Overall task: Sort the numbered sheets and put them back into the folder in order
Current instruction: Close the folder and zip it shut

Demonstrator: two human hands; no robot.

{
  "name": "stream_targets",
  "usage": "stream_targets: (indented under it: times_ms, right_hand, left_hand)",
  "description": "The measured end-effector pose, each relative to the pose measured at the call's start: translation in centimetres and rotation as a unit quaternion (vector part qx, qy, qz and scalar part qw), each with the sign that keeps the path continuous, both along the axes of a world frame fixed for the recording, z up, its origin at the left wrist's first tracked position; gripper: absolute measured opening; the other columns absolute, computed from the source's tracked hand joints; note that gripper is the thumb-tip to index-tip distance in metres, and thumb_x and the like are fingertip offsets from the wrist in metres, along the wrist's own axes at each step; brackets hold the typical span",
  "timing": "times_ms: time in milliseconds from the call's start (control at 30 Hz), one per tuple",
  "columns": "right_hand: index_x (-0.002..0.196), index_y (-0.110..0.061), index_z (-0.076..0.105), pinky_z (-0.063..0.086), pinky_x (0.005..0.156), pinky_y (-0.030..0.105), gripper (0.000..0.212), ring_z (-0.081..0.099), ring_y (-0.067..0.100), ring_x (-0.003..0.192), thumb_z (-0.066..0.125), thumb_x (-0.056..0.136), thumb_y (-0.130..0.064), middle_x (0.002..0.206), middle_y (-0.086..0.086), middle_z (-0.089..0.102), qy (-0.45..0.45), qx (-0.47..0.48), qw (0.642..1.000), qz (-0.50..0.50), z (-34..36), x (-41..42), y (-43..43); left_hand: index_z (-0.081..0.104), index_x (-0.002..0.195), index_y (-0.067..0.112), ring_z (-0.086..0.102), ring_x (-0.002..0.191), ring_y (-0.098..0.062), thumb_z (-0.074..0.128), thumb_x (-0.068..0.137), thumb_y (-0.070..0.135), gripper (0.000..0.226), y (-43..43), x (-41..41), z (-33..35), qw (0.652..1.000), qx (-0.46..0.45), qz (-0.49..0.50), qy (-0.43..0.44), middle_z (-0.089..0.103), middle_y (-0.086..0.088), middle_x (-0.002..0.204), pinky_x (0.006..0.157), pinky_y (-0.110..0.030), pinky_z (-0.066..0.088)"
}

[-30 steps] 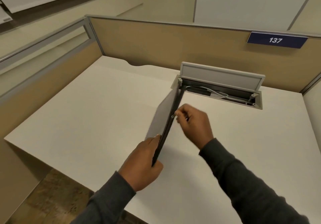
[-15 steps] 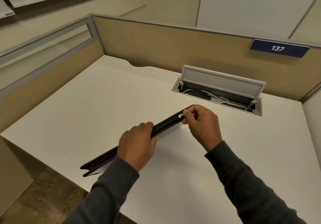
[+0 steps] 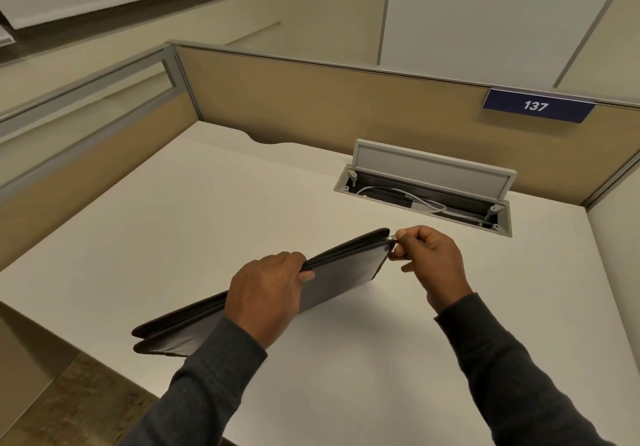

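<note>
Head view: a dark zipped folder is held on edge just above the white counter, near the middle of the frame, with its long axis running from the lower left up toward the centre right. The left hand is wrapped over the upper edge at about mid-length, fingers curled across the far side and thumb on the near cover. The right hand is closed in a pinch on the small metal zipper pull at the folder's upper-right corner. At the lower-left end the two covers appear slightly parted, though how far the zip is undone cannot be told. No numbered sheets are seen; they are judged to be inside. The coming move turns on the zip line, which lies along the upper edge and leads away from the right hand toward the left hand. The pull would therefore have to be drawn along that axis while the folder is steadied by the left hand, whose fingers lie across the track.
</note>
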State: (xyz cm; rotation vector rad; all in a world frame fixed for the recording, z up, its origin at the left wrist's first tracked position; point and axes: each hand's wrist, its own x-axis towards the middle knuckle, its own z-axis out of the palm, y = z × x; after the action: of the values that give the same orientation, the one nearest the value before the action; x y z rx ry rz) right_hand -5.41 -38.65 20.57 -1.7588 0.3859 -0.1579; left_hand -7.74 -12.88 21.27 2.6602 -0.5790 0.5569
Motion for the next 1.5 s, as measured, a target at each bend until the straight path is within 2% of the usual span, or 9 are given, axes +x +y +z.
stream_targets:
  times_ms: [333,567,833,1000,1167,1233,1300,1433,1500]
  right_hand:
    - [0.084,-0.011,0.064,0.052,0.066,0.031,0.023,0.072,0.023,0.079,0.054,0.102,-0.020,0.065,0.001,0.063,0.095,0.138,0.986,0.006,-2.2,1.0,-1.2]
    - [0.082,-0.011,0.060,0.050,0.063,0.030,0.022,0.071,0.022,0.076,0.053,0.102,-0.018,0.070,0.005,0.063,0.159,0.129,0.978,-0.051,-5.6,2.0,-2.3]
    - [0.109,0.000,0.066,0.052,0.063,0.029,0.022,0.070,0.022,0.074,0.052,0.102,-0.016,0.071,0.006,0.061,0.195,0.151,0.965,-0.089,-8.0,2.9,-2.5]
    - [0.143,-0.004,0.042,0.057,0.074,0.039,0.046,0.069,0.032,0.088,0.045,0.107,-0.032,0.104,0.017,0.067,0.179,0.294,0.933,-0.106,-4.7,1.3,0.6]
    - [0.138,-0.023,0.048,0.060,0.085,0.047,0.050,0.073,0.036,0.101,0.052,0.097,-0.051,0.121,0.015,0.070,0.113,0.356,0.926,0.045,0.3,-4.3,7.2]
    - [0.133,-0.033,0.053,0.059,0.090,0.047,0.054,0.072,0.030,0.107,0.050,0.088,-0.061,0.124,0.006,0.070,0.075,0.350,0.929,0.092,1.8,-5.7,9.0]
    - [0.127,-0.028,0.059,0.059,0.090,0.043,0.054,0.072,0.025,0.108,0.047,0.088,-0.062,0.119,0.005,0.073,0.070,0.331,0.938,0.082,2.1,-6.2,9.6]
    - [0.118,-0.006,0.063,0.060,0.077,0.037,0.036,0.074,0.026,0.096,0.044,0.106,-0.034,0.106,0.017,0.075,0.112,0.289,0.951,-0.005,-0.5,-6.3,8.8]
    - [0.117,-0.005,0.063,0.059,0.074,0.038,0.028,0.074,0.028,0.090,0.044,0.106,-0.022,0.106,0.021,0.074,0.120,0.292,0.948,-0.044,-1.8,-6.5,8.0]
  left_hand:
    - [0.064,0.083,0.026,0.050,0.057,-0.010,0.055,0.095,0.036,0.018,0.6,-0.6,2.1,0.997,-0.083,0.004,0.008,0.055,0.012,0.065,0.051,-0.029,0.043]
    - [0.064,0.084,0.027,0.055,0.062,-0.010,0.051,0.095,0.041,0.022,1.0,-0.6,3.4,0.990,-0.138,0.000,0.014,0.058,0.010,0.067,0.053,-0.033,0.046]
    - [0.065,0.085,0.025,0.056,0.063,-0.011,0.052,0.096,0.040,0.022,0.7,-0.7,3.0,0.990,-0.141,-0.016,0.007,0.060,0.010,0.069,0.054,-0.034,0.047]
    - [0.066,0.085,0.017,0.054,0.058,-0.014,0.057,0.096,0.030,0.020,0.5,0.5,2.7,0.987,-0.153,-0.003,-0.056,0.058,0.008,0.068,0.051,-0.035,0.045]
    - [0.070,0.087,0.011,0.054,0.057,-0.019,0.058,0.094,0.020,0.016,-1.8,1.7,1.1,0.989,-0.077,-0.002,-0.123,0.061,0.000,0.069,0.051,-0.035,0.046]
    - [0.070,0.088,0.012,0.054,0.056,-0.018,0.054,0.096,0.023,0.021,-3.1,1.6,-0.2,0.993,-0.043,-0.030,-0.109,0.062,-0.001,0.069,0.051,-0.035,0.047]
    - [0.069,0.085,0.014,0.054,0.056,-0.016,0.051,0.096,0.027,0.025,-4.1,0.8,-1.8,0.995,-0.016,-0.063,-0.076,0.061,0.001,0.068,0.050,-0.034,0.047]
    - [0.067,0.098,0.025,0.059,0.071,-0.010,0.050,0.095,0.034,0.020,-5.0,-1.1,-3.8,0.989,-0.016,-0.130,0.064,0.066,0.008,0.082,0.063,-0.033,0.054]
    - [0.064,0.103,0.030,0.058,0.077,-0.005,0.049,0.092,0.046,0.025,-4.5,-1.3,-3.6,0.977,-0.044,-0.148,0.147,0.065,0.012,0.088,0.070,-0.030,0.054]
